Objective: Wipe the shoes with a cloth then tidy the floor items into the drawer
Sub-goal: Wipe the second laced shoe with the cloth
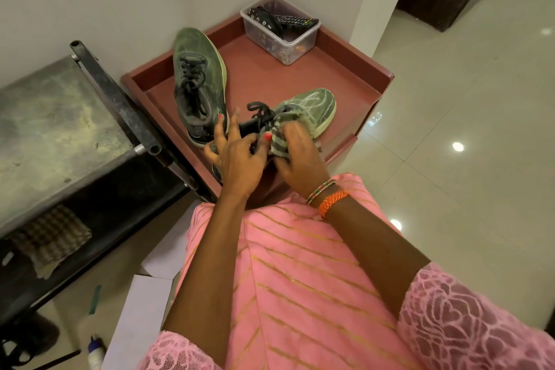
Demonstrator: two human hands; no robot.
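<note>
Two grey-green sneakers with dark laces lie on the reddish-brown drawer unit top. The left shoe lies flat with its toe toward the wall. My left hand grips the heel end of the right shoe, thumb hooked at its opening. My right hand holds a grey striped cloth bunched against the side of that shoe, near the laces. The shoe's heel is hidden behind my hands.
A clear plastic box with a remote and dark items stands at the unit's far corner. A metal table stands left, with a checked cloth on its lower shelf. White boxes and a small bottle lie on the floor.
</note>
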